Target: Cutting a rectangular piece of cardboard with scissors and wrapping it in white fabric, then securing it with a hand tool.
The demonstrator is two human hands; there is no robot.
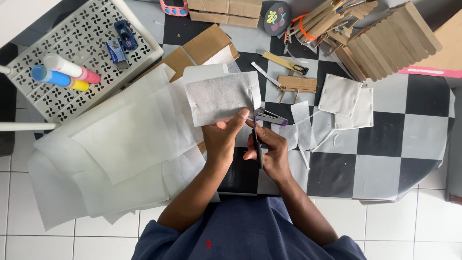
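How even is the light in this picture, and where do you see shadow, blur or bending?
Head view: soft, even daylight, no glare; faint shadow under the left hand and right hand; the scissors and white sheet are sharp; the tray at the edge bends slightly from the wide lens.

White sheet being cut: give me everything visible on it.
The white sheet is a thin, roughly rectangular piece, fabric-like or fibrous paper, slightly translucent, with a folded strip along its top edge. It is held flat above the checkered table. The left hand pinches its lower edge; the scissors in the right hand cut into its right side. Larger pale sheets lie beneath and left.
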